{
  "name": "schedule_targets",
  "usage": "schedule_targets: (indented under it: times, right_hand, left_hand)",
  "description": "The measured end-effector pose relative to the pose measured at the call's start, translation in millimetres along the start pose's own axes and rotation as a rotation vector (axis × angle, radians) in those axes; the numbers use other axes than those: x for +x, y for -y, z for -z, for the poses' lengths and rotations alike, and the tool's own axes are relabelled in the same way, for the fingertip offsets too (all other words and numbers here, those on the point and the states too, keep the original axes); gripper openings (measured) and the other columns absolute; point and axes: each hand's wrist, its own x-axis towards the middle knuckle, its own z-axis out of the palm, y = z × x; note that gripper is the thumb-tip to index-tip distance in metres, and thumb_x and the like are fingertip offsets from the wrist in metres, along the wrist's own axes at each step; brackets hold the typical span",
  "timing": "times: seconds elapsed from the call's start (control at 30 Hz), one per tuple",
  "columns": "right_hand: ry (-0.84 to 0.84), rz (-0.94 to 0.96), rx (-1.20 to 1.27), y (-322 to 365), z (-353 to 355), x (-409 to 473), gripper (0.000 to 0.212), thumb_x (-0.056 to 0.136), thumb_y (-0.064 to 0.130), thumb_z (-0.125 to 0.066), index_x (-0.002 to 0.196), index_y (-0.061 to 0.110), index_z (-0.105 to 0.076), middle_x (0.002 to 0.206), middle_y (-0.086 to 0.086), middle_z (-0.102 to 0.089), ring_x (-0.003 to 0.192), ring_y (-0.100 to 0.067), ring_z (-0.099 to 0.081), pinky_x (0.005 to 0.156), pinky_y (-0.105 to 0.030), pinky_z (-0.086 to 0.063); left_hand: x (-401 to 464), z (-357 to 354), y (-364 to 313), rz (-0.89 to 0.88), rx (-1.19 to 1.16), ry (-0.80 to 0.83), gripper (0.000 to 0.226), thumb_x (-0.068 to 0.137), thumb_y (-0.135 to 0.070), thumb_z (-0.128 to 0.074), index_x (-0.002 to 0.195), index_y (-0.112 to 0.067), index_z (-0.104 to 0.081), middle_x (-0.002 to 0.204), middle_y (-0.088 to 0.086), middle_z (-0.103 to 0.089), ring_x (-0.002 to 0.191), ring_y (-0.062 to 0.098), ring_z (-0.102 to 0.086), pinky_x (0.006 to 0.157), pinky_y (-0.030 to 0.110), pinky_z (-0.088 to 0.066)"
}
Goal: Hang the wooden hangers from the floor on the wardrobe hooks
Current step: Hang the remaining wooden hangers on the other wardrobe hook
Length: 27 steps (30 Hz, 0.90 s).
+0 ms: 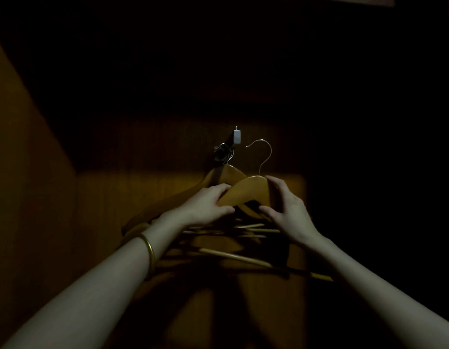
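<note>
I hold a wooden hanger [251, 190] with both hands inside a dark wardrobe. My left hand [205, 206] grips its left shoulder and my right hand [286, 210] grips its right side. Its metal hook [262, 153] points up and stands free, just right of the wardrobe hook [237, 136], a small pale fitting on the back panel. Several other wooden hangers [226, 176] hang from that fitting behind and to the left of mine; their lower bars [236, 256] show below my hands.
The wardrobe's brown side wall [29, 185] rises close on the left. The lit back panel [142, 187] lies behind the hangers. Everything to the right and above is in deep shadow. A gold bangle [149, 250] sits on my left wrist.
</note>
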Motion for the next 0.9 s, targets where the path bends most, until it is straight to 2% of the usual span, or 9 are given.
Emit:
schedule_targets:
  times: [0.13, 0.27, 0.43, 0.6, 0.73, 0.83, 0.9]
  right_hand:
    - [0.0, 0.02, -0.071, 5, 5, 36, 0.07, 0.082, 0.023, -0.066, 0.141, 0.027, -0.028, 0.141, -0.005, -0.043, 0.127, -0.024, -0.045, 0.104, -0.038, -0.039]
    - [0.059, 0.047, -0.083, 11, -4, 56, 0.072, 0.082, 0.023, -0.066, 0.142, 0.028, -0.026, 0.142, -0.006, -0.042, 0.127, -0.025, -0.044, 0.104, -0.038, -0.038]
    - [0.093, 0.059, -0.07, 11, -25, 61, 0.071, 0.083, 0.023, -0.065, 0.141, 0.03, -0.026, 0.14, -0.007, -0.044, 0.124, -0.026, -0.046, 0.103, -0.04, -0.041]
    - [0.139, 0.039, -0.081, 1, -45, 62, 0.072, 0.083, 0.024, -0.065, 0.141, 0.034, -0.025, 0.141, -0.005, -0.043, 0.126, -0.024, -0.044, 0.105, -0.042, -0.041]
    - [0.144, 0.018, -0.068, -6, -51, 65, 0.072, 0.082, 0.021, -0.065, 0.141, 0.032, -0.026, 0.142, -0.006, -0.042, 0.126, -0.023, -0.044, 0.105, -0.042, -0.041]
    - [0.149, 0.014, -0.063, -9, -55, 68, 0.072, 0.082, 0.019, -0.065, 0.142, 0.029, -0.026, 0.142, -0.007, -0.042, 0.127, -0.024, -0.043, 0.106, -0.041, -0.04]
    - [0.128, 0.019, -0.09, -10, -57, 69, 0.071, 0.083, 0.019, -0.065, 0.142, 0.029, -0.026, 0.14, -0.007, -0.043, 0.126, -0.022, -0.044, 0.105, -0.036, -0.04]
  left_hand:
    - [13, 8, 6, -0.011, -0.024, -0.129, 0.048, 0.088, -0.023, -0.057, 0.132, -0.015, -0.04, 0.128, 0.008, -0.051, 0.11, 0.024, -0.053, 0.095, 0.04, -0.046]
    - [16, 16, 19, -0.023, -0.045, -0.205, 0.046, 0.087, -0.02, -0.058, 0.13, -0.016, -0.042, 0.124, 0.004, -0.054, 0.102, 0.017, -0.054, 0.086, 0.03, -0.045]
    - [16, 18, 40, 0.028, -0.044, -0.182, 0.042, 0.086, -0.02, -0.059, 0.126, -0.016, -0.044, 0.123, 0.006, -0.053, 0.105, 0.018, -0.053, 0.088, 0.031, -0.046]
    - [17, 7, 59, 0.095, 0.001, -0.16, 0.048, 0.086, -0.022, -0.06, 0.129, -0.013, -0.041, 0.129, 0.009, -0.05, 0.116, 0.021, -0.049, 0.092, 0.031, -0.043]
    - [22, 3, 63, 0.106, -0.013, -0.152, 0.048, 0.085, -0.02, -0.06, 0.129, -0.015, -0.042, 0.129, 0.009, -0.051, 0.116, 0.022, -0.05, 0.095, 0.032, -0.042]
    - [26, -3, 66, 0.124, 0.021, -0.196, 0.05, 0.084, -0.024, -0.061, 0.129, -0.018, -0.042, 0.131, 0.007, -0.05, 0.12, 0.021, -0.046, 0.1, 0.038, -0.041]
    - [24, -9, 67, 0.11, 0.007, -0.259, 0.051, 0.083, -0.023, -0.062, 0.13, -0.017, -0.042, 0.133, 0.004, -0.047, 0.122, 0.019, -0.044, 0.102, 0.035, -0.04]
